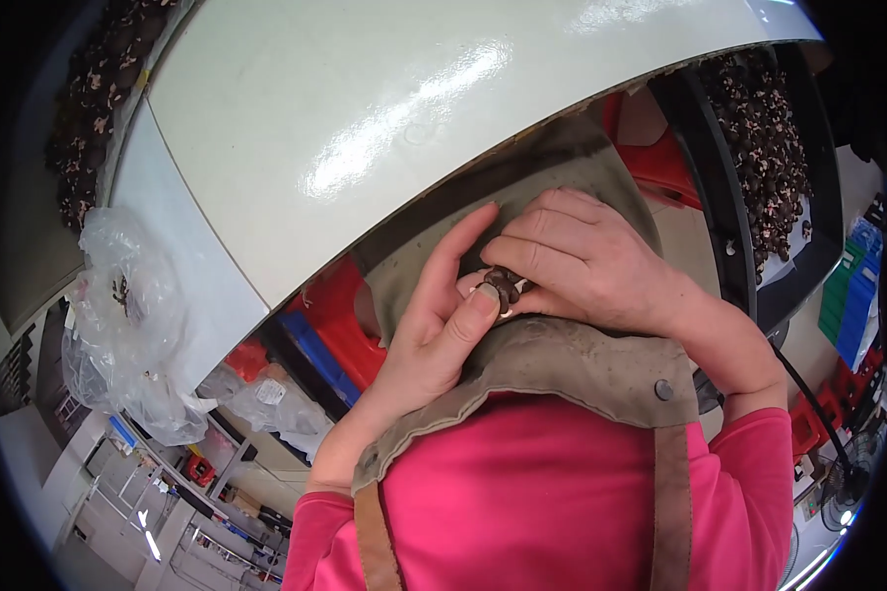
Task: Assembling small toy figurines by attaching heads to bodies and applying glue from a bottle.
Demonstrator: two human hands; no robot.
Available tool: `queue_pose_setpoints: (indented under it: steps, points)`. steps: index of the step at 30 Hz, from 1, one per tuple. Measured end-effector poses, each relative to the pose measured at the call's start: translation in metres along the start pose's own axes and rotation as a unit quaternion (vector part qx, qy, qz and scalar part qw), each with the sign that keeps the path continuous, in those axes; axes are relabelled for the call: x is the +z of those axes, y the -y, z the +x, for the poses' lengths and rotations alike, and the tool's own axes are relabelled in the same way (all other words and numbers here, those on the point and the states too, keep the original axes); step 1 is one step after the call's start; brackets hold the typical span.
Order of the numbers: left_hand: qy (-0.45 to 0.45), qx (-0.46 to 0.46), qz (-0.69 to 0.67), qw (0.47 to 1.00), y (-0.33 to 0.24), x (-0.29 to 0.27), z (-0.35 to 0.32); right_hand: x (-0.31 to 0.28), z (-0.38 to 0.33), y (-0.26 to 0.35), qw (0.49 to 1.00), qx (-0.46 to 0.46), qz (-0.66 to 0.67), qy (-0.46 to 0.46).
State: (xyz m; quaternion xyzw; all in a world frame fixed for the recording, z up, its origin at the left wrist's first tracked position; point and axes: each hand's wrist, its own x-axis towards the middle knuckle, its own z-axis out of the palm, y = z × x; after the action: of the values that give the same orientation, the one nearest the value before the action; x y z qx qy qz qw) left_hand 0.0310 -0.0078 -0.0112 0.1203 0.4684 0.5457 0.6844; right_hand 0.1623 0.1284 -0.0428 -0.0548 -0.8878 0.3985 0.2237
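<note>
A small dark brown mushroom (pixel 503 286) sits between both my hands, just above the top edge of my grey-green apron (pixel 562 360). My left hand (pixel 439 310) pinches it with thumb and forefinger from the left. My right hand (pixel 586 261) curls over it from the right, fingers closed on the piece. Both hands hover below the edge of a glossy white table (pixel 365 118). My pink sleeves (pixel 522 492) and brown apron straps fill the bottom.
Trays of dark mushrooms lie at the top left (pixel 94 94) and at the right (pixel 764 148). A crumpled clear plastic bag (pixel 128 315) hangs off the table's left side. Red and blue crates (pixel 330 330) stand under the table. A fan (pixel 848 483) is at lower right.
</note>
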Motion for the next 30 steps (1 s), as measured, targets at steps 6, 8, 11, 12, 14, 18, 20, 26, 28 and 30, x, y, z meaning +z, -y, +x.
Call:
queue_pose_setpoints:
  steps: [6,8,11,12,14,18,20,26,28,30]
  points:
    - [0.016,0.056,0.053,0.997,-0.052,0.013,-0.02,-0.019,0.042,0.017,0.992,-0.1,0.019,-0.076]
    - [-0.003,0.084,0.074,0.994,-0.08,0.018,-0.021,-0.024,0.069,0.02,0.979,-0.156,0.015,-0.13]
    - [-0.011,0.096,0.133,0.986,-0.108,0.008,-0.014,-0.023,0.098,0.014,0.973,-0.178,-0.007,-0.146]
    - [-0.019,0.104,0.14,0.985,-0.113,0.009,-0.013,-0.021,0.102,0.012,0.974,-0.175,-0.009,-0.144]
    - [-0.038,0.071,0.106,0.991,-0.121,0.01,-0.009,-0.022,0.107,0.011,0.973,-0.175,-0.008,-0.148]
    - [-0.006,0.01,0.083,0.996,-0.135,0.0,0.002,-0.021,0.111,0.007,0.981,-0.123,-0.019,-0.146]
    - [-0.016,-0.01,0.074,0.997,-0.139,-0.002,0.003,-0.019,0.113,0.005,0.984,-0.108,-0.017,-0.137]
    - [-0.018,-0.026,0.057,0.998,-0.14,-0.003,0.009,-0.022,0.115,0.001,0.989,-0.085,0.01,-0.121]
    - [-0.026,-0.026,0.054,0.998,-0.139,-0.002,0.01,-0.022,0.114,0.001,0.989,-0.079,0.014,-0.125]
    - [-0.016,-0.024,0.059,0.998,-0.139,-0.002,0.01,-0.019,0.114,-0.001,0.987,-0.087,0.013,-0.131]
